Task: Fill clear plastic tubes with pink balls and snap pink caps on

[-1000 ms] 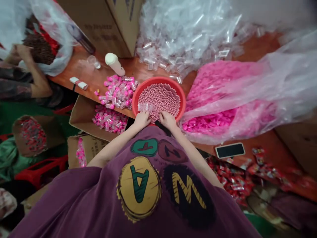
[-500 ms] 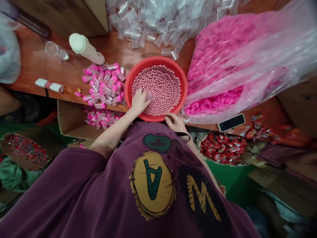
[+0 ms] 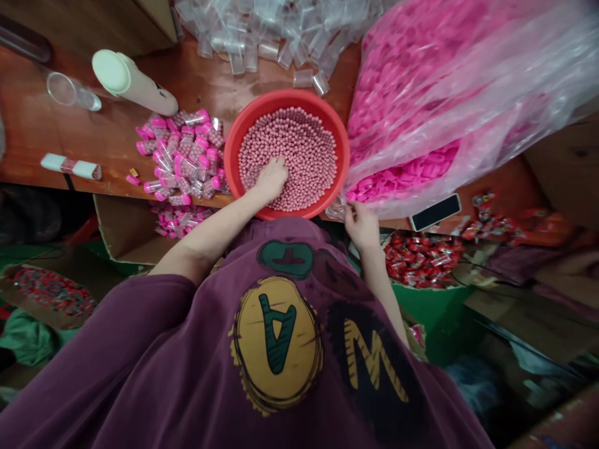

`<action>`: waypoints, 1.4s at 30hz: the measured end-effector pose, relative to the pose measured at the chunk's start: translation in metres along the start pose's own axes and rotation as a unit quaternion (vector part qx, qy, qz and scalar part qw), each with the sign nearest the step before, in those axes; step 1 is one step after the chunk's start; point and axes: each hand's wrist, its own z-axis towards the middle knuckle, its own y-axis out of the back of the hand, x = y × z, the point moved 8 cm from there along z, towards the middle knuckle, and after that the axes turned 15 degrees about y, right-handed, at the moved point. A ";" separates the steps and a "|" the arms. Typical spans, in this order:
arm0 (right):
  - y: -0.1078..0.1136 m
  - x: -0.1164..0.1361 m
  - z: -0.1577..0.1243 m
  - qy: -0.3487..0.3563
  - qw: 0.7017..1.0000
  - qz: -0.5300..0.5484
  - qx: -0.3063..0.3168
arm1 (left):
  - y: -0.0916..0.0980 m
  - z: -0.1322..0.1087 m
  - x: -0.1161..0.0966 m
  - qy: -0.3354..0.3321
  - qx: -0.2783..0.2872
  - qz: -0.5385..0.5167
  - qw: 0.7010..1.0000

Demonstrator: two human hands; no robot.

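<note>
The left hand point(image 3: 271, 179) buries its fingers point(image 3: 279, 167) among the pink beads point(image 3: 299, 149), hiding whatever they grip. The clear tubes point(image 3: 262, 31) run off the far edge.

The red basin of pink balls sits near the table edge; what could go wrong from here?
1. The red basin slightly overhangs the table edge; the left hand pressing into the pink balls might tip it.
2. The right hand at the plastic bag could spill pink caps off the edge.
</note>
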 end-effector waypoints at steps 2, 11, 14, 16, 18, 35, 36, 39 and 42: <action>0.006 0.031 0.033 0.095 0.993 0.038 -0.058 | -0.001 0.005 -0.003 0.012 0.007 -0.007 1.000; -0.036 0.067 0.094 0.164 0.973 0.153 -0.053 | -0.025 0.025 -0.025 0.015 0.024 -0.138 0.990; -0.036 0.056 0.091 0.134 0.967 0.204 -0.077 | -0.025 0.025 -0.016 0.018 0.020 -0.262 0.965; -0.034 0.054 0.091 0.117 0.962 0.234 -0.080 | -0.020 0.018 -0.008 0.010 0.011 -0.340 0.940; -0.030 0.060 0.094 0.125 0.956 0.253 -0.080 | -0.012 0.009 -0.003 -0.009 0.013 -0.407 0.914; 0.008 0.127 0.096 0.320 0.925 0.207 -0.009 | 0.006 -0.043 -0.015 0.028 0.278 -0.697 0.660; 0.010 0.130 0.095 0.324 0.923 0.207 -0.002 | 0.007 -0.044 -0.015 0.033 0.277 -0.695 0.663; 0.007 0.129 0.092 0.295 0.924 0.240 0.029 | 0.003 -0.044 -0.014 0.050 0.273 -0.691 0.668; -0.009 0.122 0.091 0.251 0.924 0.280 0.076 | -0.005 -0.047 -0.012 0.050 0.280 -0.682 0.674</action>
